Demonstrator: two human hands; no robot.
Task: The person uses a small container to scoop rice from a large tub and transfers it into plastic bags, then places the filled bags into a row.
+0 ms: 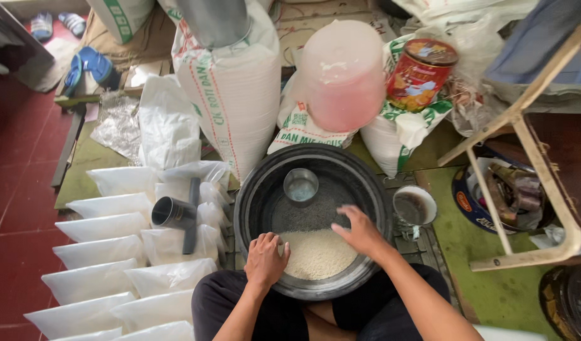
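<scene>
A big black basin (252,189) sits between my knees, with white rice (316,256) heaped at its near side. My left hand (266,259) rests curled at the left edge of the rice, fingers closed; whether it holds grains I cannot tell. My right hand (361,231) lies flat with fingers spread on the right edge of the heap. A small metal cup (300,186) stands in the far part of the basin, apart from both hands.
Several filled clear bags of rice (107,252) lie in rows at the left, with a dark plastic pipe funnel (175,215) on top. Large white sacks (230,82), a pink plastic container (344,76) and a red tin (420,72) stand behind. A mug (414,207) and wooden frame (524,183) are at the right.
</scene>
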